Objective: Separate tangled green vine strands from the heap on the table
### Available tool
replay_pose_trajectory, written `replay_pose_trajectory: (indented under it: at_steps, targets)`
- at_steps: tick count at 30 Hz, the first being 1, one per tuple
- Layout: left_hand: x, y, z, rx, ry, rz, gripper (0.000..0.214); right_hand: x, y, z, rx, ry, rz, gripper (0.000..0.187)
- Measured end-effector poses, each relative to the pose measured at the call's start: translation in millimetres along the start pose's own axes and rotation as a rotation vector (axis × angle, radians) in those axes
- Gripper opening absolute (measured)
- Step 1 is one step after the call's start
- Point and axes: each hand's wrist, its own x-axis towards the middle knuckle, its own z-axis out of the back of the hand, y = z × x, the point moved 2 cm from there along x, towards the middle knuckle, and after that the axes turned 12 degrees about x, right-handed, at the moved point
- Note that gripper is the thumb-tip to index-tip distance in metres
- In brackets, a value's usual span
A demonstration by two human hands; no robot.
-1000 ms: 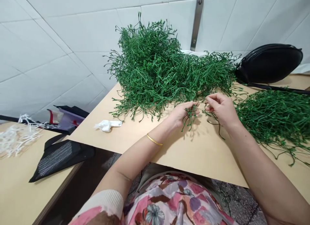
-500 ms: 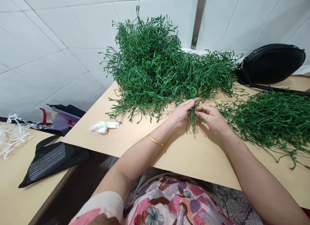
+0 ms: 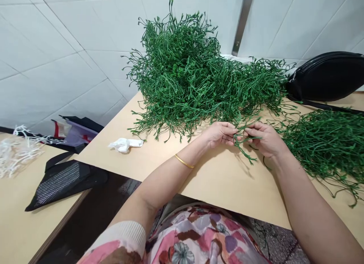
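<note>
Near the middle of the table, my left hand point(image 3: 223, 134) is closed, pinching a small bunch of green plastic stems point(image 3: 245, 152) with forked tips. My right hand point(image 3: 264, 138) is closed on the same stems from the other side, thumb and finger pressed together. The stems fan out between the two hands, some tips pointing down toward me. Just behind my hands rises a large tangled heap of green stems point(image 3: 182, 74). A second, flatter pile of green stems point(image 3: 330, 142) lies to the right of my right hand.
A crumpled white tissue point(image 3: 125, 144) lies on the table point(image 3: 170, 165) at left. A black bag point(image 3: 327, 76) with a strap stands at the back right, by the tiled wall point(image 3: 68, 33). On another table at left are white branching pieces point(image 3: 19, 154) and a black mesh item point(image 3: 61, 182).
The held stems have turned from hanging down to fanning out rightward. My hands have drawn slightly apart, and the right hand has shifted right. The whole view has shifted a little.
</note>
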Motion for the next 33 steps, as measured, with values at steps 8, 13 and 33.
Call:
replay_pose_trajectory:
  at_steps: [8, 13, 33]
  targets:
    - [3.2, -0.9, 7.1, 0.1, -0.433, -0.123, 0.02, -21.6, 16.7, -8.3, -0.444, -0.225, 0.779, 0.014]
    - [6.4, 4.5, 4.7, 0.048, -0.446, -0.132, 0.019, -47.6, 18.2, -37.9, -0.72, 0.048, 1.158, 0.021]
    - [9.0, 6.2, 1.9, 0.091, -0.27, -0.227, 0.017, -10.2, 3.6, -12.6, -0.916, 0.125, 0.448, 0.022]
